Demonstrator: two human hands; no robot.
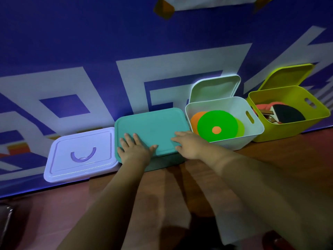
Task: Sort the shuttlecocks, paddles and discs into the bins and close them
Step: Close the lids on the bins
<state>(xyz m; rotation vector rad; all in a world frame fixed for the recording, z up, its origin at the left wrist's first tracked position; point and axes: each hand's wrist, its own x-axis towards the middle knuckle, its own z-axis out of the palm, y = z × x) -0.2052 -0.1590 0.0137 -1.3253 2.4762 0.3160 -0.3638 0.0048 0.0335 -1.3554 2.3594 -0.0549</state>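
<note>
Two bare hands are pressing flat on the teal lid [153, 127] of a teal bin [162, 164], which is sitting second from the left in a row of four bins. The left hand [134, 150] is resting with its fingers spread straight; the right hand [189, 145] is touching the lid's near right corner with straight fingers, gripping nothing. The lid is hiding the teal bin's contents. Just right, an open white bin [234, 139] is holding a green disc [218, 120] over an orange disc [195, 118] and a lime disc [241, 127], its white lid [214, 89] leaning behind. Farther right, an open yellow-green bin [288, 129] is holding paddles [288, 114]. At the left end a lavender bin [81, 156] is sitting closed.
</note>
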